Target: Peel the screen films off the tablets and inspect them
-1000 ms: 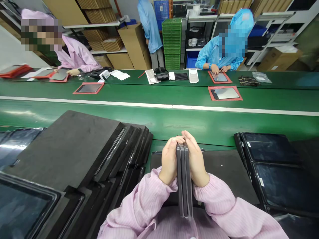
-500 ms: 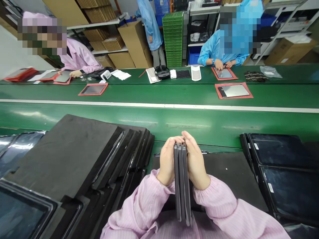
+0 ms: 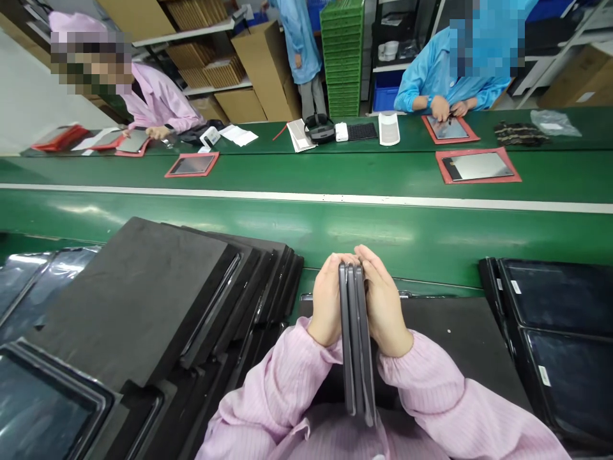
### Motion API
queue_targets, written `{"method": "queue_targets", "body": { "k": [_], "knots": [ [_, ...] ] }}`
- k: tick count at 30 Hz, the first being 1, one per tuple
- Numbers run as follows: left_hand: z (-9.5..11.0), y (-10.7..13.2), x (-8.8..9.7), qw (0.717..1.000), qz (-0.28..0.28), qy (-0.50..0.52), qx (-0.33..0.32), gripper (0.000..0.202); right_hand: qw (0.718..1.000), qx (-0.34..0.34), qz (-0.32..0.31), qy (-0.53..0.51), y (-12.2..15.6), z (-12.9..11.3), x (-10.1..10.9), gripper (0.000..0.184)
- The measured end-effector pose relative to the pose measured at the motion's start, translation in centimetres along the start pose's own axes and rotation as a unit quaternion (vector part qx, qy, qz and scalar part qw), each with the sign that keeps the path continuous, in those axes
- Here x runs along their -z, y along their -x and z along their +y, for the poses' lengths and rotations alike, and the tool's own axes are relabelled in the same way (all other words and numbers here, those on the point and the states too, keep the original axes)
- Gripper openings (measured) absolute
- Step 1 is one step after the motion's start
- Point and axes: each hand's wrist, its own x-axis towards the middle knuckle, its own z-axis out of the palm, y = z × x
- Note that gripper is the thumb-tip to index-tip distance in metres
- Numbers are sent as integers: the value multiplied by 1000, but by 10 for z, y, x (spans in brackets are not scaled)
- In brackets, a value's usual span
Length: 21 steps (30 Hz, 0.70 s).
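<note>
Between my two palms stands a small stack of thin dark tablet-like panels [image 3: 353, 345], held upright on edge and seen from the side. My left hand [image 3: 328, 303] presses flat on the stack's left face. On the right face lies my right hand [image 3: 384, 303], its fingers reaching over the far end. Both hands are closed on the stack, with the palms facing each other. Beneath the forearms is a dark foam sheet [image 3: 460, 345] with a small white speck on it. What lies under that sheet is mostly hidden.
Stacked black trays with a grey foam sheet [image 3: 143, 294] fill the left side. On the right are black trays holding dark screens [image 3: 569, 377]. Beyond runs a green conveyor [image 3: 268, 220]; red-framed panels [image 3: 479, 166] lie across it. Co-workers in pink [image 3: 156, 96] and blue [image 3: 428, 73] work opposite.
The view has shifted slightly, so the far bench appears higher and further right. My hands keep the same hold on the stack of panels. The co-worker in blue has moved their hands a little.
</note>
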Motion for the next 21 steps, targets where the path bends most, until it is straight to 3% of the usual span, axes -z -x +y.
{"method": "queue_targets", "body": {
  "k": [9, 14, 21],
  "knots": [
    [5, -14, -16, 997, 52, 34, 53, 27, 999, -17, 20, 25, -15, -15, -6, 29],
    [11, -15, -23, 994, 84, -11, 62, 32, 999, -3, 15, 45, -18, -15, -5, 32],
    [12, -16, -24, 994, 88, -47, 50, 32, 999, -1, 15, 49, -21, -14, -4, 31]
  ]
}}
